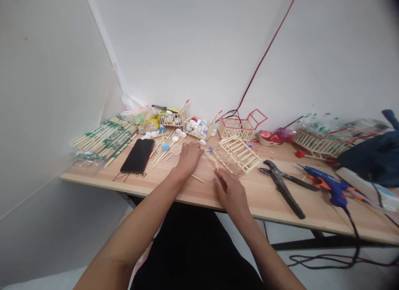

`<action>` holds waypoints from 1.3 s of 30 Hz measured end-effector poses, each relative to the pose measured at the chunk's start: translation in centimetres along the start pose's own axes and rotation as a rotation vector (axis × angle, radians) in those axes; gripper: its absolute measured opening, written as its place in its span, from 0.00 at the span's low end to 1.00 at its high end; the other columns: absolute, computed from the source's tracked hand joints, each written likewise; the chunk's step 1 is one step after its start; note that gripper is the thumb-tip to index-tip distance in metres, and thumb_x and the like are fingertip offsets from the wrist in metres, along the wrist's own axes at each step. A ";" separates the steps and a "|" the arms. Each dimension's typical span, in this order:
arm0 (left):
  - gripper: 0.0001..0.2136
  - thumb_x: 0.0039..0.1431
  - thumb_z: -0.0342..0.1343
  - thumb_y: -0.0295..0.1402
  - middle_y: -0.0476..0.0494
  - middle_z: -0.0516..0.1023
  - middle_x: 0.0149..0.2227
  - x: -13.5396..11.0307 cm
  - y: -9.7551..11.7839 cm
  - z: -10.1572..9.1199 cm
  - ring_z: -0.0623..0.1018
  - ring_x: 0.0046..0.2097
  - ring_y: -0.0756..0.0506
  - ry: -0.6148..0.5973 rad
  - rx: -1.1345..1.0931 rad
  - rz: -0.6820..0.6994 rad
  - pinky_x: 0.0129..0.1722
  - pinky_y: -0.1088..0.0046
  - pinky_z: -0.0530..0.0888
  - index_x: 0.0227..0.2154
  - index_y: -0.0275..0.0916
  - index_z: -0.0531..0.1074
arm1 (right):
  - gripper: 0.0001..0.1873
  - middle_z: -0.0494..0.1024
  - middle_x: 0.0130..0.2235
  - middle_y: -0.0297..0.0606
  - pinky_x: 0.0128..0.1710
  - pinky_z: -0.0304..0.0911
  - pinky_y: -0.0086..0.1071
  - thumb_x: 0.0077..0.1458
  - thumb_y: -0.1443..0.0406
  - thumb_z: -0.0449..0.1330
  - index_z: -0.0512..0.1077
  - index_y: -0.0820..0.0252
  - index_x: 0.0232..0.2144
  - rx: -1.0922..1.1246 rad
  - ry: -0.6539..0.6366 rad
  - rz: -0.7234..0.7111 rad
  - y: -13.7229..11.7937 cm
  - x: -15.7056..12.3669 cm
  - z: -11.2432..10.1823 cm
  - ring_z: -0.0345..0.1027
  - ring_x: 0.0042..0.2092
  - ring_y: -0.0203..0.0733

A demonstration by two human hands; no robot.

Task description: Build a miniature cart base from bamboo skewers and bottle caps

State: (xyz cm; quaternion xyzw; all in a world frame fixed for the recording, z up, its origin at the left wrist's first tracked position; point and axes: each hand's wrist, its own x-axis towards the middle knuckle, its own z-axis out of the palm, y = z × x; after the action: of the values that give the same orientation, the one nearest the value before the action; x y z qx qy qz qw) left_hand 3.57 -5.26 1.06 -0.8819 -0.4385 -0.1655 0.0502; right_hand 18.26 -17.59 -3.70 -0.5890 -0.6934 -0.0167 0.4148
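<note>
The left hand [189, 156] lies flat, fingers spread, on loose pale wooden sticks [165, 150] mid-table. The right hand [230, 191], open and holding nothing, rests near the wooden table's front edge [193, 198], beside a stick-built lattice frame [240, 153].

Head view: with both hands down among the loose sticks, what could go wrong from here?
The left hand could sweep loose sticks and bottle caps onto the phone. The right hand sits close to the stick frame and may knock it. The glue gun cord trails off the table edge.
</note>
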 end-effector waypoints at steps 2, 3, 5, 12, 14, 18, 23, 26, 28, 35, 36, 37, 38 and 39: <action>0.14 0.65 0.44 0.31 0.39 0.76 0.40 0.0 0.0 -0.1 0.70 0.46 0.40 -0.004 0.002 -0.003 0.42 0.62 0.58 0.34 0.37 0.75 | 0.16 0.76 0.48 0.48 0.53 0.63 0.47 0.58 0.64 0.52 0.73 0.63 0.45 0.001 -0.001 0.013 0.0 0.0 0.0 0.68 0.51 0.49; 0.14 0.65 0.44 0.31 0.39 0.76 0.40 0.0 0.1 -0.1 0.70 0.46 0.40 -0.006 0.003 -0.007 0.42 0.62 0.58 0.34 0.37 0.75 | 0.15 0.76 0.48 0.48 0.53 0.63 0.47 0.58 0.64 0.52 0.74 0.62 0.45 0.003 -0.004 0.019 0.0 0.0 0.0 0.68 0.51 0.49; 0.14 0.65 0.44 0.31 0.38 0.76 0.40 0.1 0.1 -0.2 0.70 0.45 0.40 -0.011 0.005 -0.014 0.42 0.63 0.58 0.34 0.36 0.75 | 0.15 0.77 0.48 0.47 0.52 0.63 0.47 0.58 0.64 0.52 0.74 0.61 0.45 0.012 -0.008 0.026 0.0 0.0 0.0 0.68 0.51 0.49; 0.13 0.65 0.44 0.31 0.38 0.76 0.40 0.1 0.2 -0.3 0.70 0.46 0.40 -0.025 0.008 -0.016 0.41 0.63 0.59 0.35 0.36 0.75 | 0.14 0.77 0.46 0.46 0.51 0.63 0.46 0.58 0.64 0.53 0.74 0.60 0.43 0.014 0.005 0.026 -0.1 0.1 -0.1 0.69 0.49 0.49; 0.14 0.65 0.44 0.31 0.38 0.76 0.40 0.1 0.2 -0.3 0.70 0.45 0.40 -0.021 0.010 -0.014 0.41 0.62 0.59 0.35 0.37 0.75 | 0.14 0.77 0.46 0.46 0.51 0.63 0.46 0.58 0.65 0.53 0.74 0.61 0.42 0.013 0.011 0.031 -0.2 0.1 -0.1 0.69 0.49 0.49; 0.14 0.66 0.44 0.31 0.38 0.76 0.40 0.0 0.2 -0.2 0.70 0.46 0.40 -0.015 0.010 -0.013 0.41 0.62 0.59 0.35 0.36 0.76 | 0.14 0.78 0.46 0.46 0.51 0.63 0.46 0.58 0.65 0.53 0.75 0.62 0.42 -0.001 -0.003 0.039 -0.3 0.1 -0.2 0.69 0.49 0.49; 0.13 0.65 0.44 0.31 0.38 0.76 0.40 0.1 0.2 -0.3 0.70 0.46 0.40 -0.024 0.004 -0.016 0.41 0.63 0.59 0.34 0.36 0.75 | 0.14 0.78 0.46 0.46 0.51 0.63 0.46 0.58 0.65 0.53 0.75 0.62 0.42 -0.011 -0.012 0.041 -0.2 0.2 -0.2 0.69 0.48 0.49; 0.14 0.66 0.43 0.31 0.38 0.76 0.40 0.2 0.2 -0.3 0.71 0.45 0.40 -0.027 -0.001 -0.023 0.42 0.63 0.59 0.35 0.36 0.75 | 0.14 0.78 0.45 0.47 0.51 0.63 0.47 0.58 0.65 0.53 0.75 0.63 0.42 -0.002 0.001 0.037 -0.2 0.2 -0.1 0.70 0.48 0.49; 0.15 0.66 0.43 0.32 0.38 0.76 0.40 0.2 0.2 -0.3 0.70 0.45 0.40 -0.024 -0.003 -0.024 0.42 0.63 0.59 0.35 0.35 0.75 | 0.14 0.78 0.45 0.47 0.51 0.63 0.46 0.58 0.65 0.53 0.75 0.62 0.41 0.004 0.003 0.036 -0.2 0.2 -0.1 0.70 0.48 0.49; 0.15 0.66 0.43 0.31 0.37 0.76 0.40 0.2 0.1 0.2 0.70 0.46 0.40 -0.013 -0.005 -0.018 0.42 0.64 0.60 0.34 0.35 0.76 | 0.14 0.78 0.45 0.47 0.51 0.63 0.45 0.58 0.65 0.53 0.75 0.64 0.42 -0.013 -0.007 0.013 -0.1 0.1 -0.1 0.70 0.47 0.48; 0.15 0.66 0.43 0.31 0.37 0.76 0.40 0.2 0.0 0.2 0.70 0.46 0.40 -0.010 -0.004 -0.018 0.41 0.64 0.60 0.34 0.35 0.76 | 0.14 0.78 0.45 0.47 0.51 0.63 0.44 0.58 0.65 0.53 0.75 0.64 0.42 -0.015 -0.007 0.011 -0.1 0.2 -0.1 0.70 0.47 0.48; 0.15 0.66 0.43 0.32 0.37 0.76 0.40 0.2 0.0 0.3 0.70 0.46 0.40 -0.008 -0.003 -0.016 0.41 0.64 0.60 0.34 0.35 0.76 | 0.14 0.78 0.44 0.47 0.50 0.63 0.44 0.58 0.65 0.53 0.75 0.64 0.41 -0.015 -0.006 0.011 -0.1 0.2 -0.1 0.70 0.47 0.48; 0.15 0.66 0.43 0.32 0.38 0.76 0.40 0.2 0.0 0.3 0.70 0.46 0.40 -0.006 -0.002 -0.014 0.41 0.64 0.60 0.34 0.35 0.76 | 0.14 0.78 0.44 0.47 0.50 0.63 0.44 0.58 0.65 0.53 0.75 0.65 0.41 -0.015 -0.003 0.010 -0.1 0.2 -0.1 0.70 0.47 0.48; 0.15 0.66 0.43 0.32 0.38 0.76 0.40 0.2 0.0 0.3 0.70 0.46 0.40 -0.005 -0.001 -0.013 0.41 0.64 0.60 0.34 0.35 0.76 | 0.14 0.78 0.44 0.47 0.50 0.63 0.44 0.58 0.65 0.53 0.75 0.65 0.41 -0.015 -0.002 0.010 -0.1 0.1 -0.1 0.70 0.47 0.48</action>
State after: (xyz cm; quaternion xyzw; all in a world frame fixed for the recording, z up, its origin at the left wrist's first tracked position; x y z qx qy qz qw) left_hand 3.78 -5.04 0.83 -0.8796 -0.4442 -0.1637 0.0474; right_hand 18.25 -17.53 -3.52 -0.5956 -0.6905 -0.0193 0.4099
